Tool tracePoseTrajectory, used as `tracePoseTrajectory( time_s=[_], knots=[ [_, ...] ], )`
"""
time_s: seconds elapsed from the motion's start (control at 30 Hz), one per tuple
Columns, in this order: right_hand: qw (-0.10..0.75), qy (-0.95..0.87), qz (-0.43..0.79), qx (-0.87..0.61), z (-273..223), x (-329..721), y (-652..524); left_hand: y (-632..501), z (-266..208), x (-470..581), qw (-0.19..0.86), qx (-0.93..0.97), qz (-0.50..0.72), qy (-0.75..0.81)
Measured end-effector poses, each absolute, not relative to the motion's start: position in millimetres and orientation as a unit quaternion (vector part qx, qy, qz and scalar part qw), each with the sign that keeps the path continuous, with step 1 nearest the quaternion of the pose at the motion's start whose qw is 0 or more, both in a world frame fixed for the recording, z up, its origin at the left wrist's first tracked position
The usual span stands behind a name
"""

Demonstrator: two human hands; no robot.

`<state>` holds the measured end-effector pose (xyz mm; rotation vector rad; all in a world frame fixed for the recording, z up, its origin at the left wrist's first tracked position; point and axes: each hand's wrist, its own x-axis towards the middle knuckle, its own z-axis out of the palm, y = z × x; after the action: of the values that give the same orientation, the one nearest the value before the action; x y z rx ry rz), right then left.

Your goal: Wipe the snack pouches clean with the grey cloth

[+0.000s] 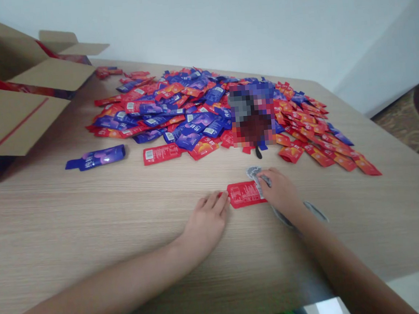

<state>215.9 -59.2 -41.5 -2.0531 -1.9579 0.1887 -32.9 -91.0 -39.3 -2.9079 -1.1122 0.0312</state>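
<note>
One red sachet (244, 195) underway: my left hand (207, 217), grip unclear; right hand (282, 191) pinching a grey item (253, 172); sachet heap (196, 124) toward desk's (137, 206) far edge seemingly remaining.

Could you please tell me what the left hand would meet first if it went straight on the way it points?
The left hand would most likely meet the red sachet, whose left end it seems to touch, though exact contact is hard to judge.

Red sachet (244, 194) near piled sachets (190, 139)
</note>
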Motion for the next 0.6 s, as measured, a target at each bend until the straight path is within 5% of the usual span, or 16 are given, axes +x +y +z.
tracePoseTrajectory(
  time_s=[0.1,0.33,0.6],
  knots=[
    [0.125,-0.665,0.050,-0.734,-33.9,221.3,-62.6,-90.8,-42.1,-33.3,0.018,-0.935,0.000,-0.353],
    [0.254,-0.754,0.056,-0.603,-30.5,173.6,-71.9,-90.8,-42.0,-33.1,0.010,-0.935,-0.013,-0.355],
    [0.190,-0.746,0.011,-0.639,-57.4,190.5,-77.7,-89.7,-46.0,-34.8,0.012,-0.934,-0.017,-0.357]
  ],
)
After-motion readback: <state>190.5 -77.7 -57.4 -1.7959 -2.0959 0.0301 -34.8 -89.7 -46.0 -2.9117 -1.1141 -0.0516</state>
